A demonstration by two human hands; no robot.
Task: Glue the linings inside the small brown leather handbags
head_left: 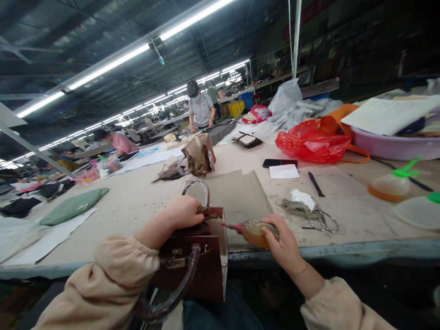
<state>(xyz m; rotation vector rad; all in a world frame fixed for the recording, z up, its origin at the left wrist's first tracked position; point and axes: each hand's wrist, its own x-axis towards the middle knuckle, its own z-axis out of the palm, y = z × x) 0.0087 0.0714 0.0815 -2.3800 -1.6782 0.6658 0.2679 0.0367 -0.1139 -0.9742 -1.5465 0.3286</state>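
A dark brown handbag [202,261] with plastic-wrapped handles stands at the table's front edge, partly over it. My left hand [184,211] is closed on the bag's top edge, its fingertips partly hidden at the opening. Wrapped in my right hand [280,238] is a glue bottle [254,233] of amber liquid, lying on its side. Its red nozzle points left, close to the bag's right side edge. Beneath and behind them, flat olive-grey sheets [240,192] lie on the table.
Scissors [325,221] and cloth scraps [297,208] lie right, with a black pen [315,184], phone [280,162] and red plastic bag [312,140] beyond. Two green-capped bottles stand far right. A brown bag [199,156] is behind; a green pouch [75,206] lies left. People work farther back.
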